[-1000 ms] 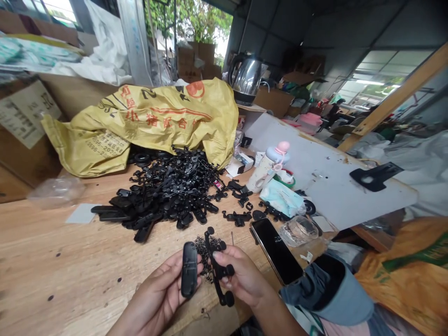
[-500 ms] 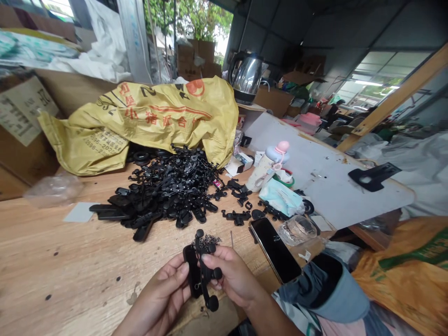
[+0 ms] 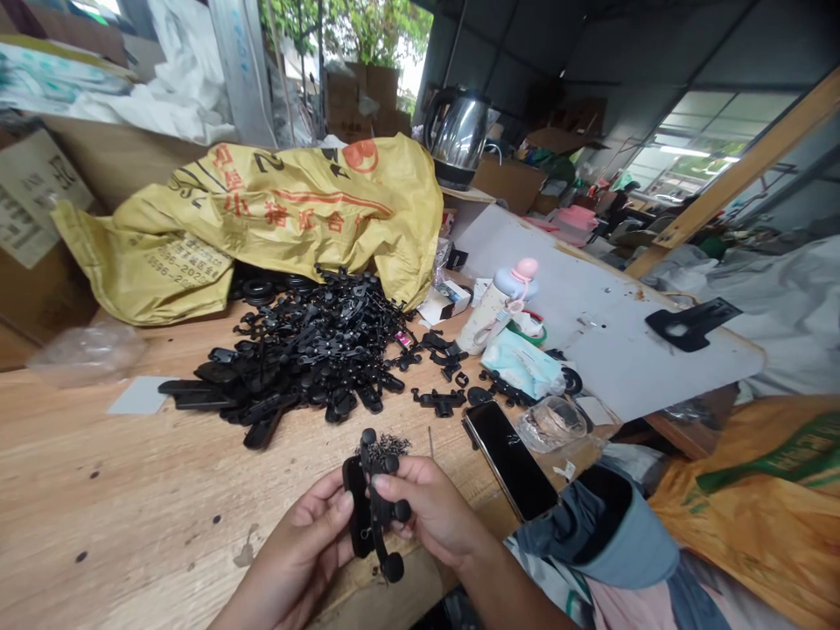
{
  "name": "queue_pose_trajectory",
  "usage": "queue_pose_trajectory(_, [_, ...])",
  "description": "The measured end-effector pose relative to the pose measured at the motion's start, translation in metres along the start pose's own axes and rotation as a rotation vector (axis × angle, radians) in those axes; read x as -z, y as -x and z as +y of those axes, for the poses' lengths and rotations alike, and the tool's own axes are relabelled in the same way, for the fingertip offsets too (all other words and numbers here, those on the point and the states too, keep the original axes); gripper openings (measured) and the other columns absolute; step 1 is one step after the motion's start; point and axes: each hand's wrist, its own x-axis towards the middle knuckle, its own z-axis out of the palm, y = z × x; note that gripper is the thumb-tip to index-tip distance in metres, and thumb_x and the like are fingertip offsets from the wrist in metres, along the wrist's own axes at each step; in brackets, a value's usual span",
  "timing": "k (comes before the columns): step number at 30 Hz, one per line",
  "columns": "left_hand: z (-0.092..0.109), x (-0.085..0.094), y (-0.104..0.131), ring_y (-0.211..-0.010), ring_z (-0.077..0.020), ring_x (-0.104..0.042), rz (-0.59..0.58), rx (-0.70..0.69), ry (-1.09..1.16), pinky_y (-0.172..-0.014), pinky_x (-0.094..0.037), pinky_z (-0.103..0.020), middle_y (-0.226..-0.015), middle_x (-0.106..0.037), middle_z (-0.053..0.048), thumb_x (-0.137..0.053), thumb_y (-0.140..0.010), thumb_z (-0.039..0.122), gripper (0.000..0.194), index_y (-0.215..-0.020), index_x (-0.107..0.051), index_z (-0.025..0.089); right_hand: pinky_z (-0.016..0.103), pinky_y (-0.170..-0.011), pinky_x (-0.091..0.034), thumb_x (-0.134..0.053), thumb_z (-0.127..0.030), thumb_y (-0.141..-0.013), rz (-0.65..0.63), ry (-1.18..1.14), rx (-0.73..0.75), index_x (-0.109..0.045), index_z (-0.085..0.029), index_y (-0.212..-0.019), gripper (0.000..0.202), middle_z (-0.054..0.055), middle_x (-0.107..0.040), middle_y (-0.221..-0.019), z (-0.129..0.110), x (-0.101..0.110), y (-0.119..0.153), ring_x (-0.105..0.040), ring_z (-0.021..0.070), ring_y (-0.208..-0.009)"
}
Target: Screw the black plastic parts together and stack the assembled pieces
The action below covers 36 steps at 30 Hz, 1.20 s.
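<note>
At the near edge of the wooden table, my left hand [image 3: 319,531] is closed on a flat, oblong black plastic piece [image 3: 356,507]. My right hand [image 3: 430,507] grips a black phone-holder bracket [image 3: 379,516] with rounded knobs at its arm ends. The two parts are held side by side and close together; whether they are joined I cannot tell. Just behind them lies a small heap of tiny black screws or bits [image 3: 392,446]. Farther back spreads a large pile of black plastic brackets and parts [image 3: 315,341].
A smartphone [image 3: 510,459] lies right of my hands, beside a clear plastic cup [image 3: 552,423]. Behind are a tissue pack [image 3: 523,363], a bottle with a pink cap [image 3: 492,311] and a metal kettle [image 3: 461,136]. A yellow sack [image 3: 308,210] covers the pile's back.
The view has shifted slightly, so the scene sits a little more to the left and higher. Both hands keep their hold on the black parts, with little visible difference.
</note>
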Motion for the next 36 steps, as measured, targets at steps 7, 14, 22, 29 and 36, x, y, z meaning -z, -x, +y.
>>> queue_pose_trajectory(7, [0.002, 0.000, -0.001, -0.091, -0.0205, -0.065, 0.003, 0.025, -0.018, -0.079, -0.051, -0.031, -0.105, -0.069, -0.008, -0.059, -0.077, 0.018, 0.035, -0.112, -0.058, 0.021, 0.013, -0.031, -0.024, -0.073, -0.035, -0.059, -0.060, 0.026, -0.034, -0.057, -0.011, -0.067, 0.030, -0.005, -0.049, -0.049, -0.007, 0.006, 0.000, -0.038, 0.0012, -0.035])
queue_pose_trajectory(14, [0.004, -0.002, -0.002, -0.089, -0.0201, -0.065, -0.005, 0.029, 0.011, -0.076, -0.053, -0.029, -0.100, -0.070, -0.009, -0.059, -0.077, 0.017, 0.033, -0.110, -0.059, 0.018, 0.013, -0.031, -0.025, -0.072, -0.035, -0.061, -0.071, 0.086, -0.033, -0.058, -0.011, -0.067, 0.029, -0.006, -0.050, -0.048, -0.006, 0.008, 0.000, -0.037, 0.0012, -0.034])
queue_pose_trajectory(22, [0.004, 0.003, -0.006, -0.086, -0.0184, -0.066, -0.036, 0.033, -0.016, -0.074, -0.053, -0.026, -0.096, -0.070, -0.009, -0.056, -0.079, 0.018, 0.028, -0.106, -0.061, 0.015, 0.014, -0.032, -0.026, -0.072, -0.040, -0.059, -0.062, 0.199, -0.040, -0.055, -0.012, -0.063, 0.033, -0.006, -0.049, -0.046, -0.008, 0.008, 0.002, -0.037, 0.0018, -0.034])
queue_pose_trajectory(29, [0.009, 0.003, -0.009, -0.084, -0.0173, -0.065, -0.046, 0.002, -0.112, -0.072, -0.052, -0.025, -0.095, -0.070, -0.008, -0.055, -0.080, 0.018, 0.027, -0.106, -0.062, 0.017, 0.015, -0.034, -0.026, -0.072, -0.041, -0.060, -0.055, 0.203, -0.033, -0.056, -0.012, -0.064, 0.033, -0.006, -0.050, -0.048, -0.009, 0.006, 0.001, -0.037, 0.0024, -0.036])
queue_pose_trajectory(36, [0.056, -0.002, -0.017, -0.073, -0.0130, -0.064, 0.103, -0.252, -0.178, -0.063, -0.053, -0.021, -0.088, -0.070, -0.007, -0.064, -0.073, 0.018, 0.025, -0.097, -0.064, 0.016, 0.017, -0.046, -0.033, -0.075, -0.036, -0.058, -0.038, 0.223, 0.146, -0.056, -0.012, -0.060, 0.030, -0.004, -0.051, -0.053, -0.019, -0.011, 0.000, -0.043, 0.0052, -0.049])
